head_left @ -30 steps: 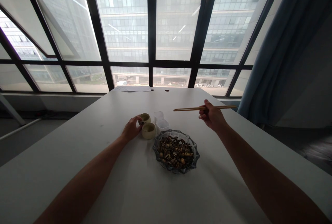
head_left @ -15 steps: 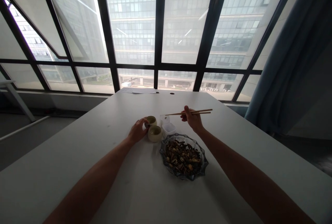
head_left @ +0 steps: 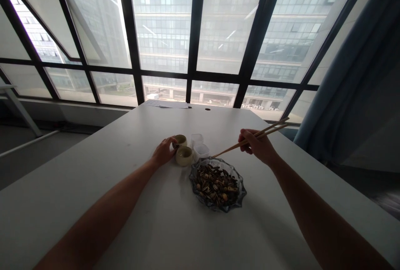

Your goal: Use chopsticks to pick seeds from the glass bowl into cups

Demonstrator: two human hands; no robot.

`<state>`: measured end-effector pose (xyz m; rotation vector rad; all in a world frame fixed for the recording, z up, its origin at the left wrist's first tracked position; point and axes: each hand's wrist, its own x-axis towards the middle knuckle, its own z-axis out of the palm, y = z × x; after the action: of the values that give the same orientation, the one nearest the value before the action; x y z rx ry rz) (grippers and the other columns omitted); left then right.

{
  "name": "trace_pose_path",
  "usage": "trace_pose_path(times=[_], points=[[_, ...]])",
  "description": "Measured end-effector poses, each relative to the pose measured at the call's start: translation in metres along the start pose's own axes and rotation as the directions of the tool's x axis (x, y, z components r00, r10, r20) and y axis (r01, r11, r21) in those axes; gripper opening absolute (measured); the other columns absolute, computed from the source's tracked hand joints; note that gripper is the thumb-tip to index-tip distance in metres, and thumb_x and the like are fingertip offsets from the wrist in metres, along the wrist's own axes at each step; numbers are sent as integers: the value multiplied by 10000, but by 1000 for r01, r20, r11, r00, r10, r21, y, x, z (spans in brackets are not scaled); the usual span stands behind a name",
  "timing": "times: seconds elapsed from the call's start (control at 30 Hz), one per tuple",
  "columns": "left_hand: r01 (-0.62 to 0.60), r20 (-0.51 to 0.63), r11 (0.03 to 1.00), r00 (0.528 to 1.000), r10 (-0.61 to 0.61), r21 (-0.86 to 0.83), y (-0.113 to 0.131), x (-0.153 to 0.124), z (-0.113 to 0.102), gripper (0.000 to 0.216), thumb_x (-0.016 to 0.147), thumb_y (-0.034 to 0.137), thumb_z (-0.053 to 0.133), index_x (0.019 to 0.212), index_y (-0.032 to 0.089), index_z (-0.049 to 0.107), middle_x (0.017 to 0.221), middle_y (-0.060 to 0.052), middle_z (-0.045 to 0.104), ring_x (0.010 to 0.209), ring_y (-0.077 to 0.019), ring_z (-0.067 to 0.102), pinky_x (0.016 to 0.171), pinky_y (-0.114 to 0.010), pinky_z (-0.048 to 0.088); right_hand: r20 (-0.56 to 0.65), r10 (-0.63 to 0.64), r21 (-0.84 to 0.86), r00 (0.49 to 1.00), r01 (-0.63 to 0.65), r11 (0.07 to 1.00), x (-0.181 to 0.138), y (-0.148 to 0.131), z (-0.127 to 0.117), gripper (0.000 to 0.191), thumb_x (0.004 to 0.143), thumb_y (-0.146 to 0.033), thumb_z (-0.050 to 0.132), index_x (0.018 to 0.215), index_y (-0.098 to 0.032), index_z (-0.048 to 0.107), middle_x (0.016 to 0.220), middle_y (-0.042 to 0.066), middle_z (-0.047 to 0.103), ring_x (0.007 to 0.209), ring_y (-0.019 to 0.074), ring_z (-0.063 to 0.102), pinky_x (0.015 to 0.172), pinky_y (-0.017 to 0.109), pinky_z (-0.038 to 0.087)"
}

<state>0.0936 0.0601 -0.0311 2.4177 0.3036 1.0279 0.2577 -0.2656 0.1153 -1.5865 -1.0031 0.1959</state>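
Table (head_left: 175, 228) (bowl (head_left: 240, 197) atop) beside windows (head_left: 165, 32)

Tan chopsticks (head_left: 231, 148) between the right fingers (head_left: 249, 136)
Cream cup (head_left: 181, 139), dark-patterned, at the left fingers (head_left: 170, 140); lower, between both, dark-brown seeds (head_left: 215, 182) striped pale.

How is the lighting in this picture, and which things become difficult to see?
Head view: bright windows backlight the scene; head view: seeds in the glass bowl look dim, hard to separate; head view: a soft shadow darkens the table right of the bowl.
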Motion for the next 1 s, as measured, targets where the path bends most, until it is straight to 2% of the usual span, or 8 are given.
trace_pose_path(times=[0.13,0.3,0.67,1.0], points=[[-2,-3,1000,1000,2,18,-1,-1,-1,216,790,259,676,992,228,606,1285,-104,689,1162,-285,651,998,-471,527,212,26,-129,977,2,992,-5,-9,-4,583,807,-716,629,635,-159,627,445,22,586,337,67,386,339,201,276],[9,16,999,1000,-10,37,-3,-1,-1,220,798,257,662,1007,235,597,1297,-98,681,1154,-267,649,995,-466,531,343,59,-256,938,33,966,-8,-14,-3,522,831,-648,649,673,-151,658,536,44,656,382,82,490,383,204,386],[4,7,999,1000,-4,41,-5,-1,-1,235,794,266,662,1021,228,613,1293,-102,681,1138,-270,653,982,-477,546,414,55,-303,909,80,950,-11,-16,-1,453,801,-587,720,639,-164,699,543,44,678,414,124,595,385,206,463],[-4,11,1000,1000,4,31,-4,0,-1,236,801,275,663,1020,216,599,1293,-122,677,1150,-279,656,969,-470,550,454,50,-305,890,102,947,-12,-15,0,488,847,-598,666,631,-160,679,535,41,667,416,120,600,408,209,472]])
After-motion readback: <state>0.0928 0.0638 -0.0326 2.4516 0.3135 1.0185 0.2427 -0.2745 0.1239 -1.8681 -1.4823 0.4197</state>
